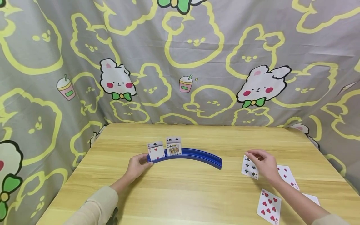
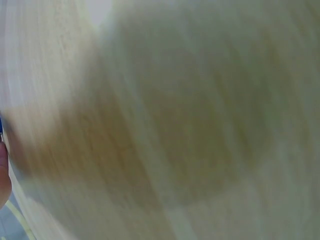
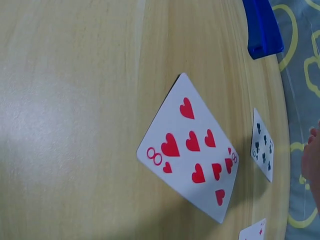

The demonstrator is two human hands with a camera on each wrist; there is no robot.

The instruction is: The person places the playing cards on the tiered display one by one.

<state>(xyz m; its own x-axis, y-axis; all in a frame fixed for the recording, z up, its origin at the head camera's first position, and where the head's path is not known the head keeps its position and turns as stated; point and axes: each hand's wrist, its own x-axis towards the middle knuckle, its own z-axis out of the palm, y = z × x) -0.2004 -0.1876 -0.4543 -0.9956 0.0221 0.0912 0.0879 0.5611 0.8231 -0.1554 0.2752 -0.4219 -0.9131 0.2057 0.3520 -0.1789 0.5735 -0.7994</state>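
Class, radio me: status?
Left hand gripping curved blue plastic rack; right hand over white rectangular six-of-clubs card, grip unclear; no obstruction visible between.

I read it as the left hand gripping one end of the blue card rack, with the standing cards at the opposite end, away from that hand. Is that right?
Not quite: the standing cards are at the same end as the left hand, as the head view shows. That hand does grip one end of the blue card rack.
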